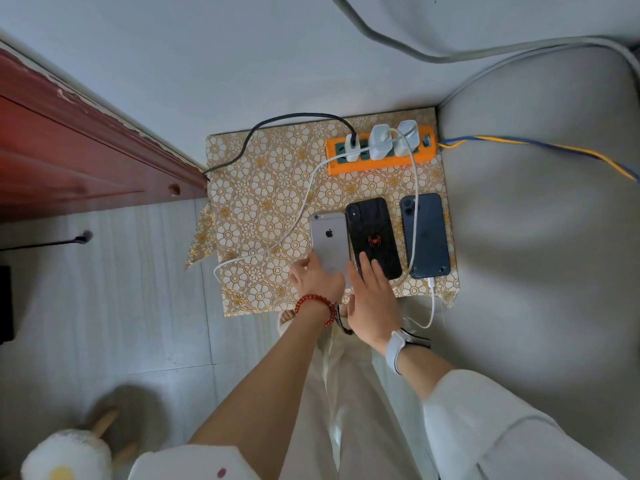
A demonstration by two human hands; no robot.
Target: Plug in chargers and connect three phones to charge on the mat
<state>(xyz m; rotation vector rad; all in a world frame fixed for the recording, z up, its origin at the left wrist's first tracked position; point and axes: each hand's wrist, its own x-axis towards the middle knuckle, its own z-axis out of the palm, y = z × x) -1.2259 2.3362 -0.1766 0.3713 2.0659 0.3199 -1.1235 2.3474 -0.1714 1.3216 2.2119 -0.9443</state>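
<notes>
Reaching down with both hands to the near ends of the phones on the mat.

Your left hand [317, 277] curls at the bottom edge of the silver phone [329, 242], though whether that grip pinches a plug there you cannot tell. Your right hand [372, 292] lies flat and spread, fingers resting on the lower end of the black phone [373, 237], grasping nothing. The dark blue phone [425, 235] sits just beside it on the right, a white cable [432, 299] plugged into its near end. All three lie face down, side by side on the patterned mat [256, 202]. Behind them, the orange power strip [381, 157] holds three white chargers [379, 142].
</notes>
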